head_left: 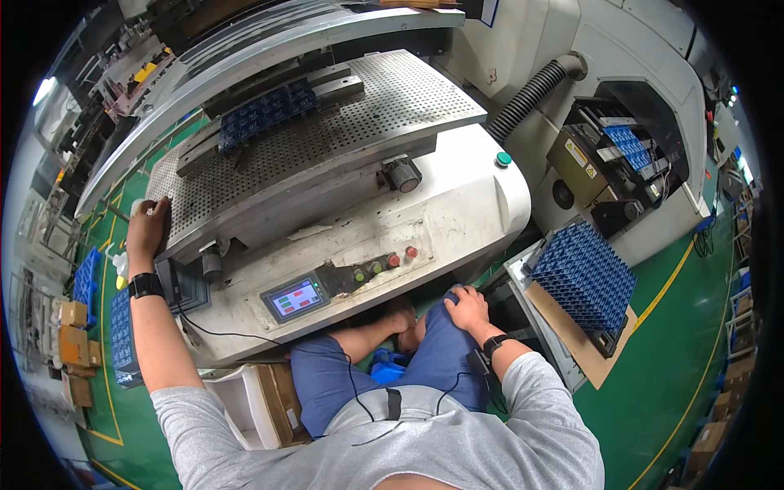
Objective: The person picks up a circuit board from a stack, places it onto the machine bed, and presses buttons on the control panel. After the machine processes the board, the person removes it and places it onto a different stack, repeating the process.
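My left hand [148, 229] is at the left corner of a perforated metal plate [408, 90]. Its fingers are curled by a small white thing [142, 206], which I cannot make out. My right hand [468, 309] lies flat on my right knee, fingers stretched out and holding nothing. Across the plate runs a pair of metal bars [339, 88], with a dark blue panel of boards [268, 114] lying between them. Below the plate, the white machine front carries a small touchscreen [295, 300] and a row of red and green buttons [394, 260].
On a side table at right, a stack of blue boards [584, 278] stands on cardboard [563, 322]. More blue boards [627, 147] sit in an opening of the white machine behind. A green button [503, 159] tops the right corner. A black cable [220, 332] hangs near my left arm.
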{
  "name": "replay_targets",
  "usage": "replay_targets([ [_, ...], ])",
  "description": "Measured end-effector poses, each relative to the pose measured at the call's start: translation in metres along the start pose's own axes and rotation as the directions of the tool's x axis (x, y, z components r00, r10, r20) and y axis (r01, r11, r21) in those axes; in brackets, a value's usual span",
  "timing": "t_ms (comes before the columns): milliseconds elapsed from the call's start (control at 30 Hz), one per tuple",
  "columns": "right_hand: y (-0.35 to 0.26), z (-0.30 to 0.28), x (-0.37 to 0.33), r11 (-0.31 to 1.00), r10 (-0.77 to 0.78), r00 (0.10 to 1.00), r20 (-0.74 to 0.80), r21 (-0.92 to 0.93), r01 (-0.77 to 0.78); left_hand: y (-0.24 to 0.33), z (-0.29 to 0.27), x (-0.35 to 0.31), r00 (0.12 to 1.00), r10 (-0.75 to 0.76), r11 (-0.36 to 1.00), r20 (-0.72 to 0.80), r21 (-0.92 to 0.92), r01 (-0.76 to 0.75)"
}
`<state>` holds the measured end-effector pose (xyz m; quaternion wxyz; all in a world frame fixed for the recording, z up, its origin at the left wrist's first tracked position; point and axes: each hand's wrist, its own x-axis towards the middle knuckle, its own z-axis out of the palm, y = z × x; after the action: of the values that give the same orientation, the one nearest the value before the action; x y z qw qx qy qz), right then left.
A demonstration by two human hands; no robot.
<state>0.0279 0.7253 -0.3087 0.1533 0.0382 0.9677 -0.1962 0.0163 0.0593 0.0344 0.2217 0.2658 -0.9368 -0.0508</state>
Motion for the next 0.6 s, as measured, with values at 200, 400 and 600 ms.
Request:
replay_targets([
  [200,0.0005,0.0007,0.0004,1.0,-0.014,1.0,-0.006,0.01,0.014,0.002,-0.0014,-0.0014,1.0,-0.011,1.0,-0.002,-0.002,0.011],
  [400,0.0016,0.0015,0.0009,1.0,-0.022,1.0,-0.012,0.016,0.022,0.0027,-0.0022,-0.0029,1.0,0.01,1.0,-0.009,0.0,-0.01],
  [600,0.0006,0.0016,0.0014,1.0,-0.015,1.0,-0.005,0.011,0.015,0.004,-0.0027,-0.0024,1.0,0.0,1.0,0.0,0.01,0.0],
])
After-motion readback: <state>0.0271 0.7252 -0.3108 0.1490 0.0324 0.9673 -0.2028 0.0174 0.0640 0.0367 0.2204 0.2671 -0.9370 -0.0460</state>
